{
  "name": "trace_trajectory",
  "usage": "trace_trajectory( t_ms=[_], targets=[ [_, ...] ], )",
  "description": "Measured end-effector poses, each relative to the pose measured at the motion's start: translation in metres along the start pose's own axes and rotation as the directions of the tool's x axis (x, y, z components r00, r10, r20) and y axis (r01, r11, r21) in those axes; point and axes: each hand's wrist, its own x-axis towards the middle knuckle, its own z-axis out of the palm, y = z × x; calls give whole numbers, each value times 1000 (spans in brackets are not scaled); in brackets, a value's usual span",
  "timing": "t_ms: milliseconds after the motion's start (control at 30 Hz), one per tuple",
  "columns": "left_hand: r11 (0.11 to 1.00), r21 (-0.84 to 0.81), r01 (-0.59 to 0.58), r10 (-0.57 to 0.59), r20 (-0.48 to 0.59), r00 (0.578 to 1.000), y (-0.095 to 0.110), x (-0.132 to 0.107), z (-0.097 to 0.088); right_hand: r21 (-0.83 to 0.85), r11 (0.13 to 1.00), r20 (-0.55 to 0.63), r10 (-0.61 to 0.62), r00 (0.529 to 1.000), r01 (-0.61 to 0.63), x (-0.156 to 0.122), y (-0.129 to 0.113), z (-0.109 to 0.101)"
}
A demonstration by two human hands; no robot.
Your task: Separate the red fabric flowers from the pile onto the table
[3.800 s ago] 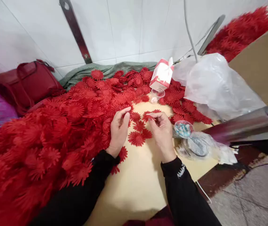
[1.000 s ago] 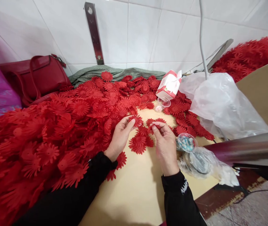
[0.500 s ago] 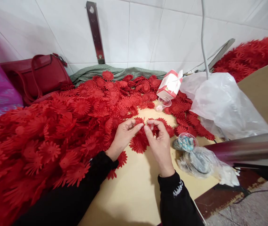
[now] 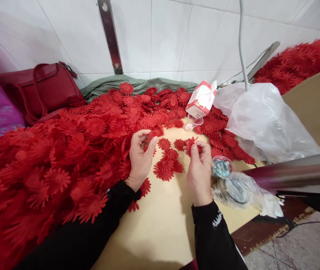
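Note:
My right hand (image 4: 200, 170) pinches a small red petal flower (image 4: 190, 145) between thumb and fingers, above the tabletop. To its left, my left hand (image 4: 141, 159) is raised with thumb and fingers apart. Red shows in its gap, and it seems to be the flowers lying behind. Between the hands lie several loose red flowers (image 4: 164, 168), some overlapping, on the pale yellow tabletop (image 4: 154, 213). A large heap of flat red flower layers (image 4: 56, 180) spreads beside and under my left forearm.
Behind the hands stand a tissue box (image 4: 201, 99) and a small clear cup (image 4: 192, 122). On the right are a tub of blue-and-white pieces (image 4: 222, 167), a clear plastic bag (image 4: 263, 120) and a shiny metal cylinder (image 4: 292, 174). A red handbag (image 4: 47, 92) rests at the back left.
My hands have moved apart from where they met. The right hand has carried the flower to the right; the left hand has drawn left and opened. The loose flowers between them now show.

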Motion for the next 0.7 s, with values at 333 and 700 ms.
trace_trajectory(
  t_ms=[333, 700],
  targets=[
    [844, 272, -463, 391, 280, 877, 17, -15, -3, -218, 950, 143, -195, 970, 223, -5, -5, 4],
    [700, 404, -589, -15, 832, 554, 7, -22, 3, -784, 538, 264, -159, 951, 308, 9, 36, -11]
  ],
)
